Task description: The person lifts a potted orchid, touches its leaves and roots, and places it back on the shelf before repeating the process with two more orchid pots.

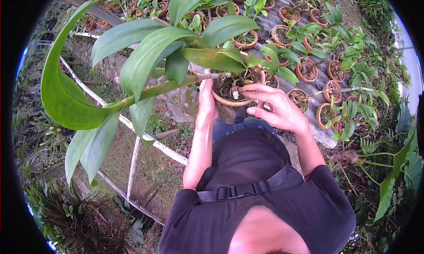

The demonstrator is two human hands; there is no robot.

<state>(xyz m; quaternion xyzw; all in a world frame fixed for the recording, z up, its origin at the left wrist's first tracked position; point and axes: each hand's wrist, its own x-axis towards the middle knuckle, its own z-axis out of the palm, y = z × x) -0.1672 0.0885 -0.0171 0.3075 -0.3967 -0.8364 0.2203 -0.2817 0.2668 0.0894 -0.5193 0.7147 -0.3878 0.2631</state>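
A round terracotta pot (232, 102) is in front of my waist, with brown roots and a pale stub (235, 93) showing inside it. From it a long thick stem (165, 87) leans out to the left, bearing broad green leaves (152, 55). My left hand (206, 97) is against the left side of the pot, holding it; its fingers are partly hidden under the stem. My right hand (278, 107) is over the pot's right front rim. Its fingers are stretched out and apart, the fingertips at the roots beside the stub, with nothing visible between them.
Many potted plants (307, 70) stand in terracotta pots on a grey bench (318, 132) ahead and to the right. A pale rail (165, 150) runs diagonally at left, above grassy ground. Large leaves (388, 190) grow at the right edge.
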